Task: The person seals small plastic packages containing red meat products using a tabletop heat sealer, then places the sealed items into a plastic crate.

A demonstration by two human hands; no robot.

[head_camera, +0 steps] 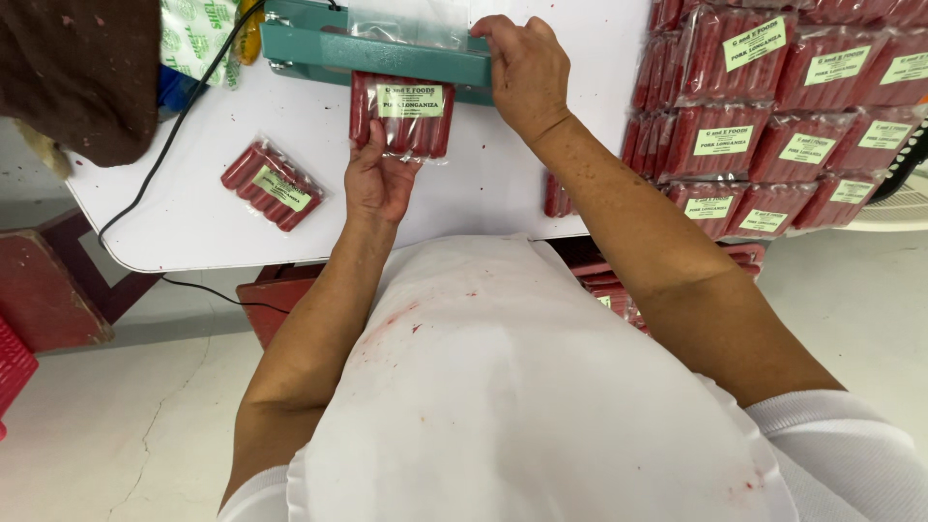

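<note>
My left hand [377,179] holds the lower end of a clear pack of red sausages [404,114] with a pale green label. The pack's open top lies under the arm of a green heat sealer [387,48] at the far edge of the white table [193,217]. My right hand [527,68] presses down on the right end of the sealer's arm, fingers curled over it. The bag's clear top sticks out beyond the sealer.
Another sealed sausage pack [273,186] lies on the table to the left. A large stack of similar packs [773,106] fills the right side. A black cable [174,126] runs off the table's left. A brown cloth [82,68] hangs at top left.
</note>
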